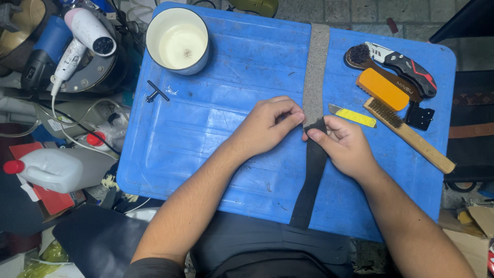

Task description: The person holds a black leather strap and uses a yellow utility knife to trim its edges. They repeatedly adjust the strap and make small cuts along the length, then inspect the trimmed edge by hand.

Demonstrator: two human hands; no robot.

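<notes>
A long strap lies across a blue plastic tabletop (206,128). Its far part is grey (317,67) and its near part is black (310,180), hanging over the front edge. My left hand (267,126) pinches the strap where grey meets black, fingers curled together. My right hand (342,144) grips the top of the black part between thumb and fingers. The two hands sit close together at the middle of the tabletop.
A white bowl (177,41) stands at the far left. A small black key-like tool (157,91) lies near it. At the right lie a utility knife (404,64), an orange block (383,88), a yellow blade (355,116) and a wooden wire brush (409,135). A hair dryer (82,41) and a white bottle (56,167) sit off the left side.
</notes>
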